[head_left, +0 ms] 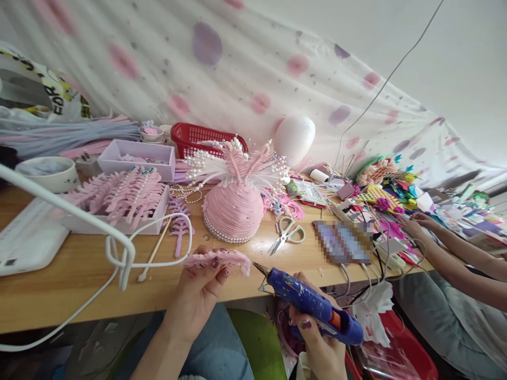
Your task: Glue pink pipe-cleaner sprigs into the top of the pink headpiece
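pinching pink strip (235, 258) in left hand (202, 287), roughly along front edge of worktop (122, 298) — gripping glue gun (303, 295) in right hand (319, 338), nozzle-first just beside strip's right end

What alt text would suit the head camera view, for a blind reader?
A person's left hand holds a fuzzy pink strip close to a blue glue gun in the right hand. Behind them, a beaded pink dome and scissors rest on a wooden table.

Left hand (203, 287) pinching, right hand (320, 347) curled, grip seemingly firm
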